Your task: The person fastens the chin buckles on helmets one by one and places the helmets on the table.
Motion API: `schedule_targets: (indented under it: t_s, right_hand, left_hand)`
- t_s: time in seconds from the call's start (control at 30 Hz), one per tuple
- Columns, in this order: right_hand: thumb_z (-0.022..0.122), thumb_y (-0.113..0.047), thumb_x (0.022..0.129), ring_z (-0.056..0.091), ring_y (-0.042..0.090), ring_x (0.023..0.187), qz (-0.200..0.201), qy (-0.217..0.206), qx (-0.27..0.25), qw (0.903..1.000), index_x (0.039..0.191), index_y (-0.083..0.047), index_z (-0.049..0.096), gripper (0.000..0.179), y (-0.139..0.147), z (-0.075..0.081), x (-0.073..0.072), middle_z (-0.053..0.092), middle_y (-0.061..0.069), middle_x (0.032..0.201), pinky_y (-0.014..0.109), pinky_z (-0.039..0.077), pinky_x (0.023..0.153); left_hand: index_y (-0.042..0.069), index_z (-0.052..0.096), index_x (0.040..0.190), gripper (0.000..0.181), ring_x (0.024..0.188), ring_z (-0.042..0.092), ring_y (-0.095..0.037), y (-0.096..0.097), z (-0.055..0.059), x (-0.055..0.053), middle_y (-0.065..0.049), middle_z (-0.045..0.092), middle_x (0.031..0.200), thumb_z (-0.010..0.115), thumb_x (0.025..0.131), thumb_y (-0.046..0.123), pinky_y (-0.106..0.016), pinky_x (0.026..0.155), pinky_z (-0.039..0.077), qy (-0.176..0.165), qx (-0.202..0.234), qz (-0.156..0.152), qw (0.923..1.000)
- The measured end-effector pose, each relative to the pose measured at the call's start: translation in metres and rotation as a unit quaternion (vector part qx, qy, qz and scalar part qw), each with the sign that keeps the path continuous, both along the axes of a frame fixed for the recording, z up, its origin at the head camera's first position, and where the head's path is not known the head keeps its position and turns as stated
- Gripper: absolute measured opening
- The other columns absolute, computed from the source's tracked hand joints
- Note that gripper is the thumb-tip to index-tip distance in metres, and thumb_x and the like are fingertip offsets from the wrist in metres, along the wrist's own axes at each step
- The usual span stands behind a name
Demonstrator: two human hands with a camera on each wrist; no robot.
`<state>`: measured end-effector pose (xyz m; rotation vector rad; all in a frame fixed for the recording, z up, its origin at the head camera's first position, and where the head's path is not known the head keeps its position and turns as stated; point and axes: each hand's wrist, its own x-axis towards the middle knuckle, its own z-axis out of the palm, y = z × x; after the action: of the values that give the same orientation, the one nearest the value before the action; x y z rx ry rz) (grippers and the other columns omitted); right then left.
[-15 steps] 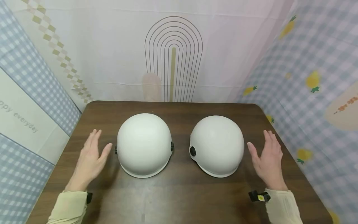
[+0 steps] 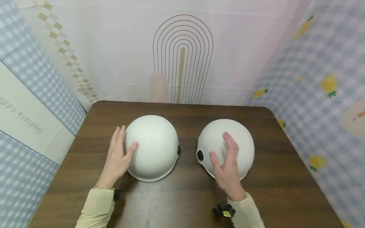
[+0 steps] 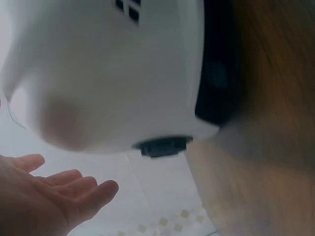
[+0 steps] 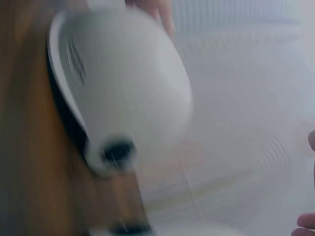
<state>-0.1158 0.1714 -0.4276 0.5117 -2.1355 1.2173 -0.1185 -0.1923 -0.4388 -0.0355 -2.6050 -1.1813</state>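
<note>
Two white helmets rest dome-up on the brown table. The left helmet [image 2: 154,145] has a black side knob [image 2: 178,149]; the right helmet [image 2: 245,147] shows a black round knob [image 2: 200,155] on its left side. Just left of the left helmet, my left hand [image 2: 114,163] holds nothing, its fingers extended and thumb spread. A gap separates those fingers [image 3: 98,194] from the shell in the left wrist view. My right hand [image 2: 228,172], slightly blurred and holding nothing, hovers in front of and over the right helmet, fingers loosely extended. The right wrist view shows mostly the left helmet [image 4: 128,83].
The wooden table [image 2: 171,205] ends at a white curtain [image 2: 119,47] with line arches. Blue checked cloth [image 2: 299,79] hangs on the right side, and more checked cloth [image 2: 37,57] on the left. A black strap device [image 2: 223,211] sits at my right wrist.
My left hand has moved right, close to the left helmet. My right hand has swung left from beside the right helmet to over it. Both helmets stay in place; the head view shifted slightly.
</note>
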Motion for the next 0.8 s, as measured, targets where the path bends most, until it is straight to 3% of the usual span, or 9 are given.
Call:
schedule_targets:
  t_s: [0.1, 0.17, 0.27, 0.37, 0.5, 0.8]
  right_hand:
    - [0.061, -0.020, 0.095, 0.030, 0.027, 0.137, 0.053, -0.071, -0.024, 0.9957, 0.149, -0.006, 0.028, 0.065, -0.026, -0.004, 0.004, 0.030, 0.011, 0.152, 0.040, 0.024, 0.112]
    - [0.060, -0.022, 0.097, 0.029, 0.024, 0.139, 0.077, -0.132, -0.034, 0.9877, 0.150, -0.008, 0.026, 0.064, -0.042, -0.007, 0.006, 0.028, 0.008, 0.153, 0.045, 0.025, 0.111]
    - [0.057, -0.033, 0.099, 0.026, 0.020, 0.141, 0.099, -0.229, -0.041, 0.9674, 0.151, -0.013, 0.023, 0.065, -0.058, -0.013, 0.009, 0.025, 0.002, 0.153, 0.049, 0.026, 0.112]
    - [0.054, -0.044, 0.099, 0.021, 0.019, 0.143, 0.113, -0.301, -0.037, 0.9464, 0.152, -0.017, 0.020, 0.068, -0.069, -0.022, 0.009, 0.022, 0.002, 0.154, 0.048, 0.024, 0.113]
    - [0.053, -0.051, 0.097, 0.017, 0.020, 0.145, 0.119, -0.348, -0.034, 0.9293, 0.153, -0.018, 0.015, 0.075, -0.077, -0.032, 0.006, 0.016, 0.003, 0.156, 0.048, 0.021, 0.114]
    - [0.054, -0.058, 0.093, 0.012, 0.029, 0.146, 0.115, -0.413, -0.030, 0.9030, 0.156, -0.016, 0.005, 0.090, -0.089, -0.045, -0.007, 0.007, 0.009, 0.160, 0.053, 0.020, 0.113]
  left_hand:
    - [0.031, 0.013, 0.157, 0.076, 0.144, 0.014, -0.040, 0.005, -0.001, -0.003, -0.010, 0.008, 0.161, 0.057, 0.096, 0.044, -0.073, 0.098, 0.023, 0.007, 0.005, -0.003, 1.0000]
    - [0.033, 0.013, 0.157, 0.076, 0.144, 0.012, -0.039, 0.006, -0.002, -0.003, -0.009, 0.007, 0.161, 0.058, 0.096, 0.044, -0.073, 0.099, 0.022, 0.009, 0.008, -0.002, 0.9999]
    - [0.033, 0.011, 0.157, 0.077, 0.145, 0.011, -0.038, 0.006, -0.005, 0.001, -0.010, 0.005, 0.161, 0.057, 0.096, 0.045, -0.073, 0.099, 0.023, -0.006, 0.019, 0.001, 0.9998]
    - [0.033, 0.009, 0.157, 0.076, 0.145, 0.011, -0.038, 0.004, -0.009, 0.007, -0.010, 0.004, 0.161, 0.055, 0.097, 0.046, -0.073, 0.098, 0.023, -0.029, 0.030, 0.007, 0.9991]
    - [0.037, 0.009, 0.156, 0.074, 0.144, 0.011, -0.039, 0.003, -0.014, 0.011, -0.009, 0.004, 0.162, 0.053, 0.098, 0.046, -0.074, 0.097, 0.024, -0.043, 0.035, 0.007, 0.9984]
    - [0.038, 0.005, 0.156, 0.082, 0.144, 0.010, -0.040, 0.009, -0.017, 0.009, -0.007, 0.001, 0.162, 0.058, 0.094, 0.050, -0.075, 0.096, 0.024, -0.061, 0.030, 0.004, 0.9977]
